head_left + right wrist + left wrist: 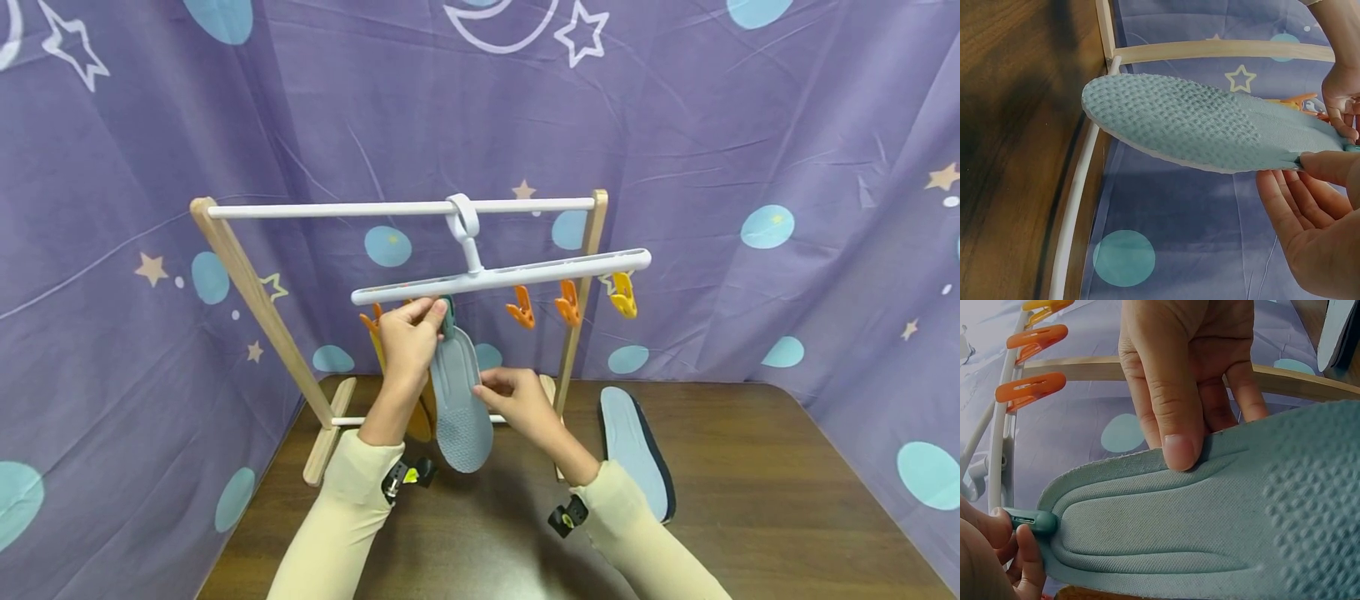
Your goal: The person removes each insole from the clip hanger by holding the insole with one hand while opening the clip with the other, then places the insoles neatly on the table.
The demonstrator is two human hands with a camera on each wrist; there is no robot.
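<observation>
A light blue-grey insole point(461, 417) with a dimpled end hangs upright below the white hanger point(555, 269). My left hand point(407, 343) pinches a green clothes clip point(1034, 520) at the insole's upper end. In the left wrist view the clip's tip meets the insole's edge. My right hand point(521, 404) pinches the insole's right edge, thumb on the front face and fingers behind, as the right wrist view also shows. Partly hidden behind the left hand, a yellow-orange insole point(420, 423) hangs near an orange clip point(372, 318).
Two orange clips point(567, 303) and a yellow clip point(623, 296) hang on the hanger's right half. The hanger hooks over the white rod point(330, 210) of a wooden stand point(258, 304). Another blue-grey insole with a dark edge point(633, 450) lies on the brown table point(765, 492).
</observation>
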